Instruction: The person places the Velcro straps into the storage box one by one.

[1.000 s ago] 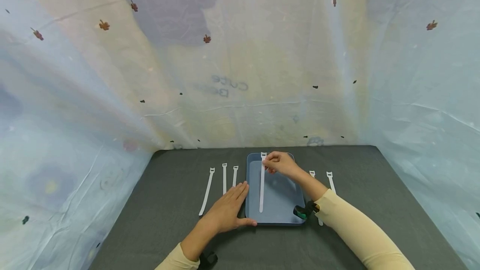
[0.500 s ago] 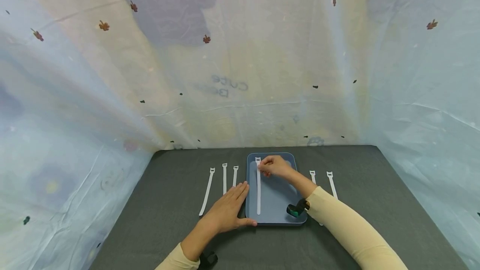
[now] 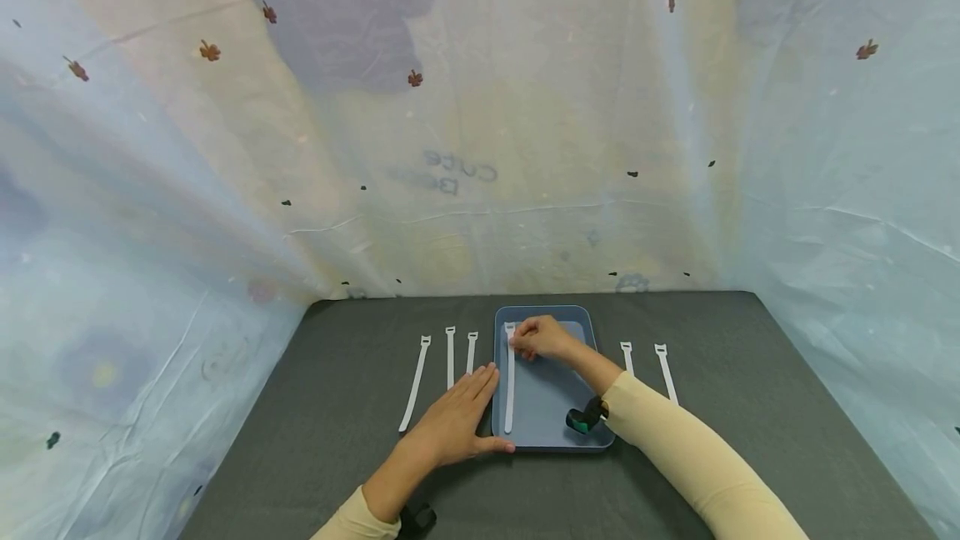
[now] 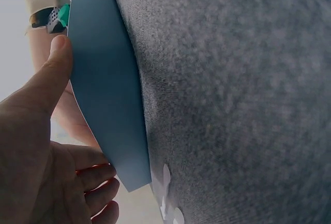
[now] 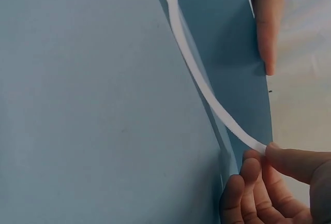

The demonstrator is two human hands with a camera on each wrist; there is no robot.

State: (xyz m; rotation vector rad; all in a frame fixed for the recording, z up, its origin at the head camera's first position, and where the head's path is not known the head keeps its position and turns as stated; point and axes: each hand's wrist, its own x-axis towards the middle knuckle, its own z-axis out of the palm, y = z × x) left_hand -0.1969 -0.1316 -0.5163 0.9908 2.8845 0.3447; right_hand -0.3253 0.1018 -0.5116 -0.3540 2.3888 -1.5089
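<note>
Pinching one white strap (image 3: pixel 511 390) near its slotted head, thumb against fingertips, the R hand (image 3: pixel 543 338) has it inside the blue-grey tray (image 3: pixel 555 394), lengthwise near the L wall. L hand (image 3: pixel 453 419) is spread, fingers fairly straight on the tray's outer L side, thumb at the rim, gripping nothing; prob. there to steady it.

To do this well, I'd say: light L pressure so the tray doesn't skid, tail down first, strap parallel w/ the wall, then ease the head down & let go only once it's flat, b/c the strip looks springy. Whether the tail fully touches the floor, can't tell.

Strap's thin, matte, flexible, bowing smoothly in the R wrist view; fabric or soft plastic, unclear. Tray's smooth, w/ rounded corners & low walls.

Further out, 3 similar straps (image 3: pixel 416 383) lie L of the tray, 2 more straps (image 3: pixel 667 373) R, partly behind the forearm. Table cover (image 3: pixel 495 502) is dark grey, w/ a fine woven-looking nap up close. Behind: a wrinkled, pale printed sheet (image 3: pixel 525 132) w/ brown leaf shapes.
</note>
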